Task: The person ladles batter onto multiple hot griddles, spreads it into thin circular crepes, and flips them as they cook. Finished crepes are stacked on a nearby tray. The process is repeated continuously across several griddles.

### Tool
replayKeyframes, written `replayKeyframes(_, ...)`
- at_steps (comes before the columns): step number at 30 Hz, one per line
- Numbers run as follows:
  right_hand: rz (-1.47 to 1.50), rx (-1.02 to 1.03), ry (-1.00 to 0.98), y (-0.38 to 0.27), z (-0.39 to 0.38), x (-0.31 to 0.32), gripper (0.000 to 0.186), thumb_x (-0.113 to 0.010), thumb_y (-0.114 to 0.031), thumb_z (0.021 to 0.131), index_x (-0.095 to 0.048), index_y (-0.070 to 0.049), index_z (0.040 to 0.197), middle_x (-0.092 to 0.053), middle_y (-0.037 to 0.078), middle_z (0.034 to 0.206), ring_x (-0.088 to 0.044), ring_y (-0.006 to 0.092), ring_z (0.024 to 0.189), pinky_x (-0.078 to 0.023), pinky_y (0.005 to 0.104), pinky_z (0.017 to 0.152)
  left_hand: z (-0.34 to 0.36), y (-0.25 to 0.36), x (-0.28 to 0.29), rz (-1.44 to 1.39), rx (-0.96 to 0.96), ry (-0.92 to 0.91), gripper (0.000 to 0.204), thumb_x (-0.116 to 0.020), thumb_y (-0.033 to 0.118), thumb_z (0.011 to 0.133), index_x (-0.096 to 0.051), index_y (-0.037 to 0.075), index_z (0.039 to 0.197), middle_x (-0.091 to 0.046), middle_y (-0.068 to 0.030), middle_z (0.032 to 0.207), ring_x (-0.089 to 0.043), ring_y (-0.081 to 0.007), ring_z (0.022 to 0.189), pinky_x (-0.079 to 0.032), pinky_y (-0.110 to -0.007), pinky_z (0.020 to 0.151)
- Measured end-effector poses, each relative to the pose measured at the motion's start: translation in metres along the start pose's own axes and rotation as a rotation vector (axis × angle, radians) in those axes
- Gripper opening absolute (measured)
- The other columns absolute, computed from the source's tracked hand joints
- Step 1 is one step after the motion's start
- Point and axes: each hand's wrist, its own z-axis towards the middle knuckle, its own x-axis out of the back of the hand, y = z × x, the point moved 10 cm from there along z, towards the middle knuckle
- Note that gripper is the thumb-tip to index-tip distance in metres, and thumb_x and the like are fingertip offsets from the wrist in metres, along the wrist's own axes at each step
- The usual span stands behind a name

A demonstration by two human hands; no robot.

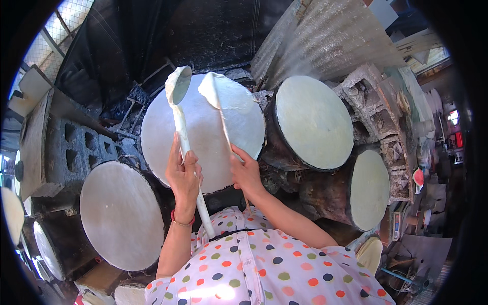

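My left hand point(183, 174) is closed around the long pale handle of a ladle point(181, 127), held upright. White batter coats its bowl and runs down the upper handle. In my right hand point(246, 170) is the thin stick of a spreader point(222, 119), slanting up and away from me. Its far end lies over the middle round griddle point(203, 152), where thick batter point(235, 96) sits at the upper right. A pale, whitish coat covers the rest of that griddle. Whether the spreader's head touches the surface cannot be made out under the batter.
More pale-topped round griddles stand close by: one at left point(122, 216), one at far right point(315, 122), another at near right point(370, 189). Concrete blocks point(84, 145) border the left, and broken blocks point(363, 101) the right. Corrugated sheet point(330, 40) leans behind.
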Motion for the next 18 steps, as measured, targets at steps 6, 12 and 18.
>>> replayKeyframes(6, -0.849, 0.747, 0.024, -0.037, 0.019, -0.033, 0.037, -0.056, -0.017, 0.092, -0.055, -0.013, 0.129, -0.063, 0.015, 0.079, -0.062, 0.0263, 0.069, -0.05, 0.0374, 0.061, -0.001, 0.0, 0.01, -0.115, -0.009, 0.042, 0.051, -0.051, 0.012, 0.097, -0.034, 0.01, 0.145, -0.051, -0.0022, 0.077, -0.042, -0.0038, 0.049, -0.034, -0.019, 0.038)
replayKeyframes(12, -0.692, 0.527, 0.205, -0.067, 0.014, 0.065, 0.033, -0.057, -0.015, 0.091, -0.058, -0.007, 0.123, -0.064, 0.022, 0.109, -0.065, 0.0333, 0.098, -0.052, 0.0361, 0.082, -0.007, -0.004, 0.024, -0.285, 0.066, 0.092, 0.052, -0.049, 0.014, 0.099, -0.027, 0.012, 0.146, -0.049, -0.0029, 0.079, -0.041, -0.0052, 0.049, -0.032, -0.019, 0.038)
replayKeyframes(18, -0.665, 0.386, -0.148, -0.051, 0.035, -0.004, 0.034, -0.056, -0.013, 0.092, -0.058, -0.01, 0.126, -0.069, 0.014, 0.095, -0.058, 0.0127, 0.066, -0.05, 0.0294, 0.068, -0.012, -0.003, 0.04, -0.422, 0.09, 0.144, 0.049, -0.049, 0.02, 0.099, -0.029, 0.011, 0.143, -0.048, -0.0027, 0.081, -0.039, -0.0052, 0.049, -0.03, -0.018, 0.039)
